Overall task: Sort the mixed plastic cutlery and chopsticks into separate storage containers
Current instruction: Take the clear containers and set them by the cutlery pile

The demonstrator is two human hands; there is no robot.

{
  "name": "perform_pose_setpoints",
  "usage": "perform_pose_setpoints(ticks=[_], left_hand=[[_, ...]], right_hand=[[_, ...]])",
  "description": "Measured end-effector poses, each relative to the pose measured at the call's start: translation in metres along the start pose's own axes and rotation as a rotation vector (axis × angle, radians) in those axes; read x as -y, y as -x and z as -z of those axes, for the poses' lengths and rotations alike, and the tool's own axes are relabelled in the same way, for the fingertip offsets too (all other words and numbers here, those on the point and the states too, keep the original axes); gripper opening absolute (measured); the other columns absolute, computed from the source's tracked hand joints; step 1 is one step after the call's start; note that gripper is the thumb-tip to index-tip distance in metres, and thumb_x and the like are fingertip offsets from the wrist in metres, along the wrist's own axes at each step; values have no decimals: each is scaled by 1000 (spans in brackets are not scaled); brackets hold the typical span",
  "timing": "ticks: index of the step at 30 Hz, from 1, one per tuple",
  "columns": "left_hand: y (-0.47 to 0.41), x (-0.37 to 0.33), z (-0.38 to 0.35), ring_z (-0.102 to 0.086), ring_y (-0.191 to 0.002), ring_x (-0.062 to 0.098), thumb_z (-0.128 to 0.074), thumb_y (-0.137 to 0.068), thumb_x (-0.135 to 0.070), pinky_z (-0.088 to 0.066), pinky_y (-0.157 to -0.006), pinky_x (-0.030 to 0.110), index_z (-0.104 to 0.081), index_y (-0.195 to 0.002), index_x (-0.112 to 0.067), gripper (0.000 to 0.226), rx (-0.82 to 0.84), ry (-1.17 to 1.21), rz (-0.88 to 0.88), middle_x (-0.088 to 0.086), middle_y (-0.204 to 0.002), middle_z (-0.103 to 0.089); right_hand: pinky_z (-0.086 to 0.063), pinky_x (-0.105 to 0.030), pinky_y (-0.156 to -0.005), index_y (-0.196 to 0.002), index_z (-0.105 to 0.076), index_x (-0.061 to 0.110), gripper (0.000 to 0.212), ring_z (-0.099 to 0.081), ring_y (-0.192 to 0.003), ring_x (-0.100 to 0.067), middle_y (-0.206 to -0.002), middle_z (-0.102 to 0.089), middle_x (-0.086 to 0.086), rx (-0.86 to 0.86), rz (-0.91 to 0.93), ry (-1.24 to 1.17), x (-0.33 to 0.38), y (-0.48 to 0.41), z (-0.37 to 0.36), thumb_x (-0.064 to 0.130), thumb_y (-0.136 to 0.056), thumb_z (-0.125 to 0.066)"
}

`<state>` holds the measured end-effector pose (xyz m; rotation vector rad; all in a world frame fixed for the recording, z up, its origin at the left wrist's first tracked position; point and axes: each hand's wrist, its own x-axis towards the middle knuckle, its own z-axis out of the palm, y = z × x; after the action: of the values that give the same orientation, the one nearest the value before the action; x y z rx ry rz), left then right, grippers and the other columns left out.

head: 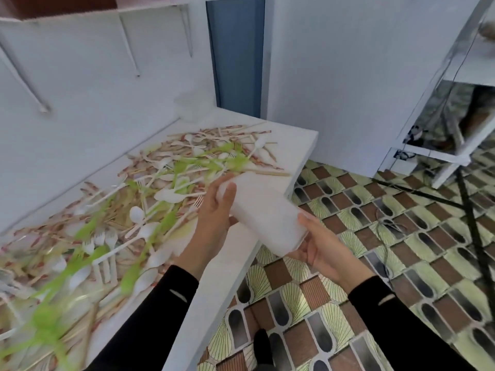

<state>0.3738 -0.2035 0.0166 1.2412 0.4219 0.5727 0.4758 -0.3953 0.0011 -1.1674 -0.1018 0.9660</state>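
Note:
A big mixed heap of cutlery [150,188] covers the white counter [292,140]: white spoons and forks, green forks, and wrapped and bare wooden chopsticks. Both of my hands hold a stack of translucent white plastic containers [265,212] tilted over the counter's front edge. My left hand [214,210] grips its upper end, thumb on the side. My right hand [318,250] cups the lower end from below, thumb on top. Another clear container [191,104] stands at the counter's far corner against the wall.
The counter runs along a white wall on the left with shelf brackets [128,44] above. A blue door frame [235,52] is behind it. Patterned tile floor [375,236] lies to the right, with a white metal rack [439,145] and cables.

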Motion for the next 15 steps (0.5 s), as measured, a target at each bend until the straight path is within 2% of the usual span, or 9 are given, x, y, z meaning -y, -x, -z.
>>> perform_pose_setpoints(ticks=[3, 5, 7, 9, 12, 15], left_hand=[[-39, 1, -9, -62, -117, 17, -79, -65, -61, -58, -84, 44, -55, -129, -36, 72, 45, 8, -8, -2, -134, -58], [-65, 1, -14, -64, -114, 17, -85, -62, -55, -57, -87, 48, -58, -126, -40, 70, 44, 9, -18, 1, -135, -57], [-91, 0, -18, -66, -110, 18, -82, -65, -47, -58, -83, 47, -61, -122, -39, 61, 18, 5, -40, 6, -136, -56], [-114, -1, -23, -65, -111, 22, -84, -62, -50, -59, -79, 43, -63, -119, -38, 62, 1, -2, -50, 8, -136, -56], [-140, 0, -31, -64, -113, 24, -85, -58, -58, -59, -76, 40, -66, -112, -45, 58, -21, -38, -72, 7, -133, -57], [-158, 4, -35, -66, -107, 18, -77, -64, -52, -59, -72, 35, -67, -107, -46, 44, -41, -45, -69, 7, -132, -57]], right_hand=[[-56, -28, -45, -134, -50, 30, 33, -69, -84, -26, -122, -64, -7, -17, 42, 51, 28, -37, 6, 37, -102, -46], [-54, -27, -44, -134, -48, 33, 33, -70, -77, -20, -122, -63, -6, -37, 59, 97, 47, -64, 8, 43, -102, -45], [-54, -27, -46, -134, -50, 31, 37, -70, -72, -17, -117, -66, -5, -38, 48, 155, 62, -91, 9, 47, -102, -41], [-56, -31, -51, -134, -52, 25, 42, -69, -78, -22, -119, -66, -9, -36, 13, 163, 71, -116, 10, 50, -102, -39], [-58, -40, -62, -135, -51, 21, 47, -66, -101, -35, -129, -61, -13, -127, -20, 114, 77, -149, 16, 52, -100, -46], [-56, -35, -60, -134, -54, 20, 43, -64, -106, -31, -131, -62, -9, -190, 13, 86, 83, -170, 19, 46, -100, -47]])
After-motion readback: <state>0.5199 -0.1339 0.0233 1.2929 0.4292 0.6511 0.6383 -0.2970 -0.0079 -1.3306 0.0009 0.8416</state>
